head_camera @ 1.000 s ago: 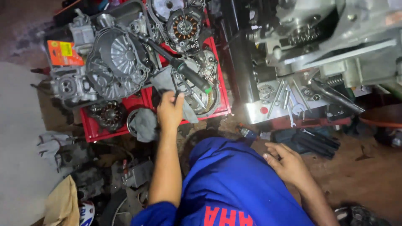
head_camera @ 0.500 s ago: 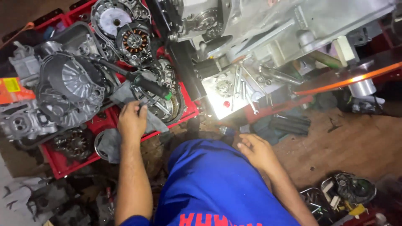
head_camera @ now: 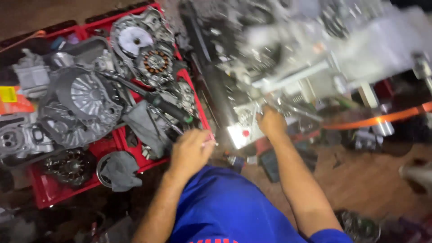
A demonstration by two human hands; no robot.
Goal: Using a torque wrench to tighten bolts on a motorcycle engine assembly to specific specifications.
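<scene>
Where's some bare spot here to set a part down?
The brown floor right of the right hand, below the orange strap, looks barest. The red tray is packed with engine parts; the engine side is crowded and blurred.

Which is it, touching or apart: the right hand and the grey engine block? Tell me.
Cannot tell. In the head view the right hand lies against the lower edge of the engine block, but that whole area is motion-blurred, so neither contact nor a gap shows plainly.

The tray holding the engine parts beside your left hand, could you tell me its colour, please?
Red: the tray shows best in the head view, just left of the left hand.
</scene>
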